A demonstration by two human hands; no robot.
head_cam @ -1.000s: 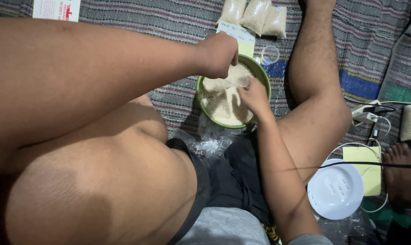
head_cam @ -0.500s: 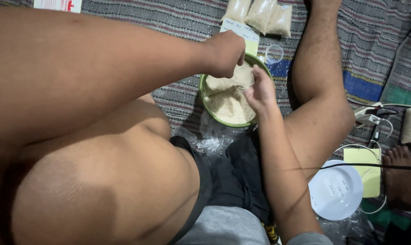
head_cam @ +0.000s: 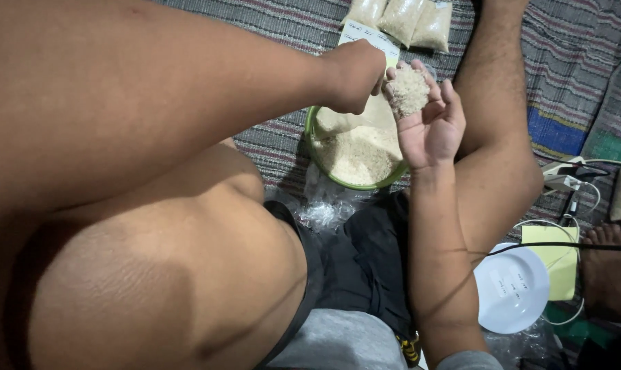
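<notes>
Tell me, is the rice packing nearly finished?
Not nearly. Three filled bags already lie on the mat. The right hand holds a scoop of rice beside the left hand. The green bowl holds plenty more.

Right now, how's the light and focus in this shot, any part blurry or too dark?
Head view: dim warm light; the grain in the right hand and the green bowl are fairly sharp; the left hand sits partly in shadow; the near knee is soft and shadowed; the white lid looks evenly bright.
</notes>
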